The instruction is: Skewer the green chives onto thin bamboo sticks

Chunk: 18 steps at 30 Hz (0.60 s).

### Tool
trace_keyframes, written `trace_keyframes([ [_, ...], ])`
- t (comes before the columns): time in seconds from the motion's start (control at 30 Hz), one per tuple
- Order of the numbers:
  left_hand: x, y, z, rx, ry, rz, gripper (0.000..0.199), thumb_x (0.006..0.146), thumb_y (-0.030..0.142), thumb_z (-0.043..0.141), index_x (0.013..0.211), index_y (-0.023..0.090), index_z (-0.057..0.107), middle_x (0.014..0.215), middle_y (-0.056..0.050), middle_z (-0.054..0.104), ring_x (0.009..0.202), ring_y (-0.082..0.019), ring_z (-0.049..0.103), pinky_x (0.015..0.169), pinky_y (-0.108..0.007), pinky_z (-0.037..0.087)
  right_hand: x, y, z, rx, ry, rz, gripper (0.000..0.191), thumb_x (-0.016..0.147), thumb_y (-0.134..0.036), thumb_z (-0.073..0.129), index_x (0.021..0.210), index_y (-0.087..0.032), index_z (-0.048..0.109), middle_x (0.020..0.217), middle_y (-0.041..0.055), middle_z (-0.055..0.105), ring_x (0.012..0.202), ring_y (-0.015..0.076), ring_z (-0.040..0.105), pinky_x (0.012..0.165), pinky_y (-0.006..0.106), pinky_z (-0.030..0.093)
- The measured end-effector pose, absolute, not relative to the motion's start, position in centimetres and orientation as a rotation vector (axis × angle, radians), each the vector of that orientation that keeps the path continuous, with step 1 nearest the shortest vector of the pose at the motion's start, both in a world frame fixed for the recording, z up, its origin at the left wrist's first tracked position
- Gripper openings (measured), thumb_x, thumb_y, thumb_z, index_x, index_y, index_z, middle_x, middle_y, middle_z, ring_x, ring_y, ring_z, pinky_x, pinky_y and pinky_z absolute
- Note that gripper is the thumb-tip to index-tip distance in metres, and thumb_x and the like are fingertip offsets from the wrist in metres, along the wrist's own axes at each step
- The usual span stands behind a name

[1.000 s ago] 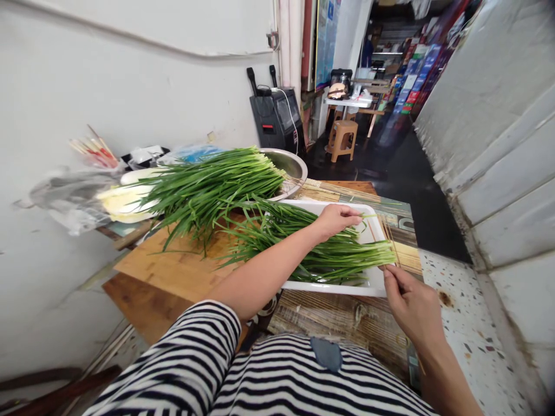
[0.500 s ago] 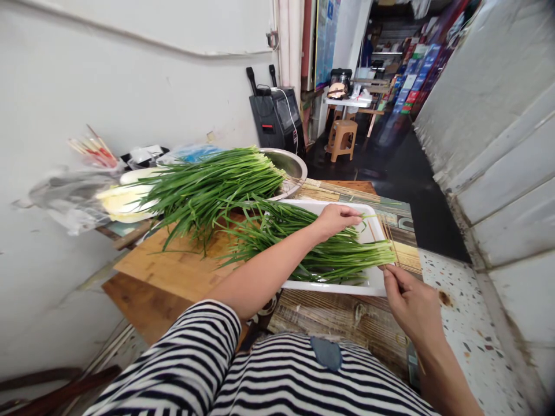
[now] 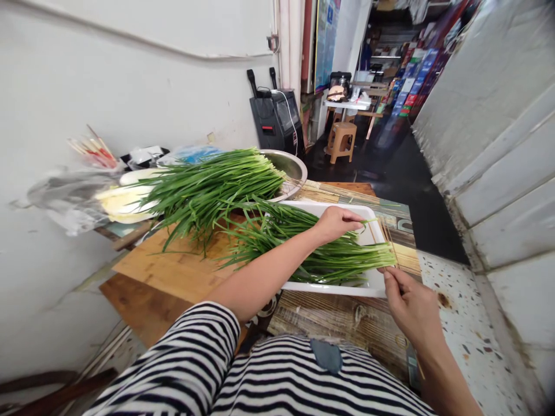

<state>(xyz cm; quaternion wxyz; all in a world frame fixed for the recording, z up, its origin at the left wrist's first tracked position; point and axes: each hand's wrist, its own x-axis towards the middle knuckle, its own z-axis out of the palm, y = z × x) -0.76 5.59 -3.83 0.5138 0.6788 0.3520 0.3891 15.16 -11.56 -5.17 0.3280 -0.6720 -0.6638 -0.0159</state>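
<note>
Chives (image 3: 338, 257) lie in the white tray (image 3: 333, 289), right of centre in frame, long axis left-right, stem ends just beside our right hand (image 3: 410, 297), the nearer one. It's pinching, we think, a thin stick (image 3: 394, 252); our left hand (image 3: 336, 224) pinches a stalk (image 3: 370, 221).

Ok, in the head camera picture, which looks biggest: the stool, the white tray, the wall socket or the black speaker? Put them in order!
Largest to smallest, as they look:
1. white tray
2. black speaker
3. stool
4. wall socket
The tray is nearest the camera.
</note>
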Motion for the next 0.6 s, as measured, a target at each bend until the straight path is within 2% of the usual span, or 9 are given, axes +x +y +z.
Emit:
trace_keyframes([
  [0.2,-0.8,4.9,-3.7,1.775,0.841,0.903,0.028,0.071,0.025,0.071,0.095,0.012,0.076,0.086,-0.009,0.075,0.075,-0.014,0.065,0.074,-0.024,0.049,15.0,-11.4,-5.1,-1.785,-1.721,-0.04,0.037,0.088,-0.039,0.043,0.092,-0.018,0.072,0.075,0.0054,0.074,0.047,0.0141,0.059,0.051,0.025,0.044],
  [0.4,-1.3,4.7,-2.2,1.96,0.59,0.588,0.027,0.075,0.029,0.069,0.094,0.012,0.076,0.094,-0.007,0.074,0.089,-0.016,0.067,0.084,-0.023,0.048,15.1,-11.3,-4.9,-1.754,-1.726,-0.103,0.033,0.088,-0.037,0.044,0.093,-0.019,0.072,0.081,0.0049,0.074,0.057,0.015,0.065,0.056,0.024,0.047],
  [0.53,-2.6,5.4,-1.0,2.157,0.945,0.694,0.028,0.085,0.028,0.056,0.103,0.013,0.073,0.103,-0.009,0.072,0.096,-0.017,0.065,0.088,-0.026,0.047,15.2,-11.7,-4.4,-1.674,-1.78,-0.124,0.029,0.088,-0.034,0.047,0.089,-0.019,0.072,0.079,0.0035,0.074,0.057,0.013,0.065,0.055,0.022,0.046],
  [0.6,-3.1,5.5,-0.8,2.359,1.199,0.628,0.03,0.089,0.025,0.048,0.104,0.016,0.072,0.108,-0.011,0.07,0.103,-0.021,0.063,0.093,-0.031,0.044,15.3,-11.9,-4.1,-1.645,-1.785,-0.119,0.028,0.088,-0.033,0.048,0.088,-0.02,0.072,0.079,0.0029,0.074,0.057,0.0125,0.065,0.055,0.021,0.046],
])
